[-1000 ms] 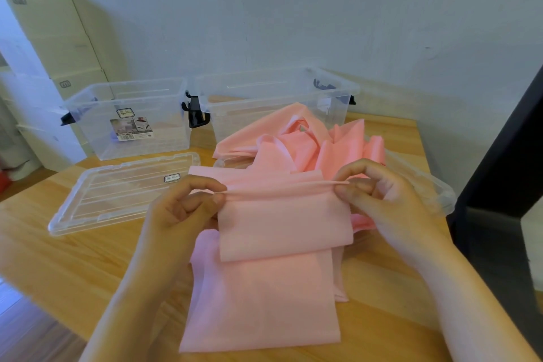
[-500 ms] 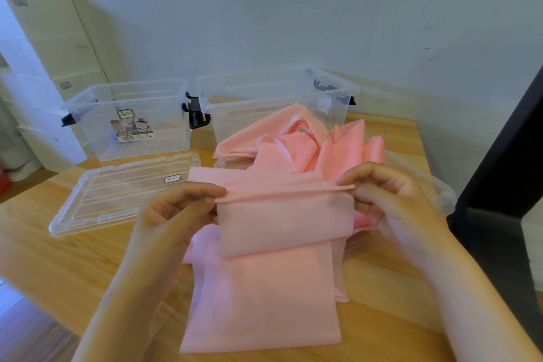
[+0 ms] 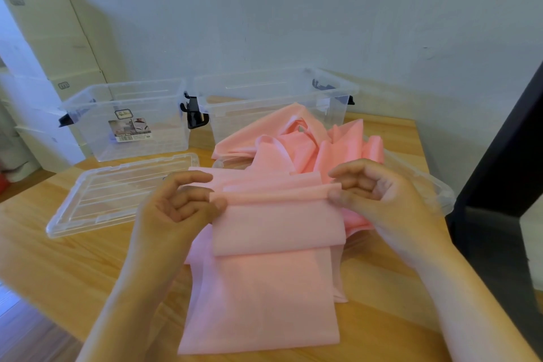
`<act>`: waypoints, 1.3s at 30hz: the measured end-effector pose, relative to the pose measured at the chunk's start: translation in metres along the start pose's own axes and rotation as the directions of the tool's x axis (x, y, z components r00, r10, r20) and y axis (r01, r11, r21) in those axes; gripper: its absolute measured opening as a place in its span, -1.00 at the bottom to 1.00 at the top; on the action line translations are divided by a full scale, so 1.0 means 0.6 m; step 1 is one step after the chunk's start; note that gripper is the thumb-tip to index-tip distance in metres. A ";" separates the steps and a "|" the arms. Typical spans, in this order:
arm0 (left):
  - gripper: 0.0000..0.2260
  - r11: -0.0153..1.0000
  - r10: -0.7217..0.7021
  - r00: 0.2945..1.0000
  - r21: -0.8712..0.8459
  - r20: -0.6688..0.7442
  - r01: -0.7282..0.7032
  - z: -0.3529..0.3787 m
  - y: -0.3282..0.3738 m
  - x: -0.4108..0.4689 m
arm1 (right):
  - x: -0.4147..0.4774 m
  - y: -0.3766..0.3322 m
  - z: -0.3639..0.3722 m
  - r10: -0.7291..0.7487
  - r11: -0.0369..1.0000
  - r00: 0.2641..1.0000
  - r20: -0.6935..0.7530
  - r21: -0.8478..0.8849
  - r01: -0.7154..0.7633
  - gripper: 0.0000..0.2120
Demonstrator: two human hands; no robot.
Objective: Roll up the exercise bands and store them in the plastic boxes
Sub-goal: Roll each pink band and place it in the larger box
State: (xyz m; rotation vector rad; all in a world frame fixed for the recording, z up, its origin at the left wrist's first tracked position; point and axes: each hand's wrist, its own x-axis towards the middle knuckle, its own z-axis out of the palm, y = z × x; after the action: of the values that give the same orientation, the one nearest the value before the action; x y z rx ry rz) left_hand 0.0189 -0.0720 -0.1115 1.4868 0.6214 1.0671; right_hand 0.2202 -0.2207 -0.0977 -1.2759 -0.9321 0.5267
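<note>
A wide pink exercise band lies flat on the wooden table, its far end turned over into a thin roll. My left hand pinches the roll's left end and my right hand pinches its right end. Behind the roll, more pink bands lie in a loose heap. Two clear plastic boxes stand open at the back: the left box with a paper label and the right box, both showing nothing inside.
A clear lid lies flat left of my hands. A second clear lid sits under the heap on the right. Cardboard boxes stack against the wall at far left. A dark post stands off the table's right edge.
The fold at the band's far end has been turned over toward me into a thin roll, and both hands have shifted slightly with it.
</note>
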 end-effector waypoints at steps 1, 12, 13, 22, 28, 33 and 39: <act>-0.75 1.000 0.003 1.000 0.006 0.003 -0.003 0.001 0.000 0.000 | 0.001 0.002 0.000 -0.003 1.000 1.000 -0.004 -0.015 0.003 -0.80; -0.91 0.999 -0.013 0.987 -0.038 0.162 0.019 0.011 0.000 -0.004 | -0.002 0.005 0.002 0.007 0.984 1.000 -0.018 -0.180 -0.010 -0.82; -0.92 0.998 -0.015 0.986 -0.060 0.164 0.025 0.011 0.002 -0.004 | -0.003 0.004 0.001 0.012 0.988 1.000 -0.023 -0.155 -0.015 -0.80; -0.84 0.992 0.016 0.988 -0.126 0.151 0.003 -0.008 -0.007 -0.001 | -0.002 -0.003 -0.005 0.034 0.996 0.999 -0.017 0.083 -0.032 -0.66; -0.86 0.997 0.038 0.997 -0.075 0.073 -0.032 -0.007 0.002 -0.004 | 0.000 -0.004 -0.003 0.039 0.998 0.999 0.001 0.040 -0.039 -0.76; -0.75 0.995 0.087 0.996 0.044 -0.003 -0.086 0.009 0.005 -0.005 | 0.001 0.004 0.001 -0.009 0.999 1.000 -0.015 -0.046 0.008 -0.85; -0.75 0.994 0.084 0.996 0.076 -0.017 -0.082 0.007 0.001 -0.002 | 0.002 0.007 0.001 0.017 0.994 0.999 -0.038 -0.109 -0.021 -0.81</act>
State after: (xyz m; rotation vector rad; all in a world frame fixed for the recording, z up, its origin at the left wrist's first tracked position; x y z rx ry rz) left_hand 0.0220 -0.0753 -0.1110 1.5808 0.6242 1.1340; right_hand 0.2210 -0.2184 -0.1016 -1.3898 -0.9294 0.4708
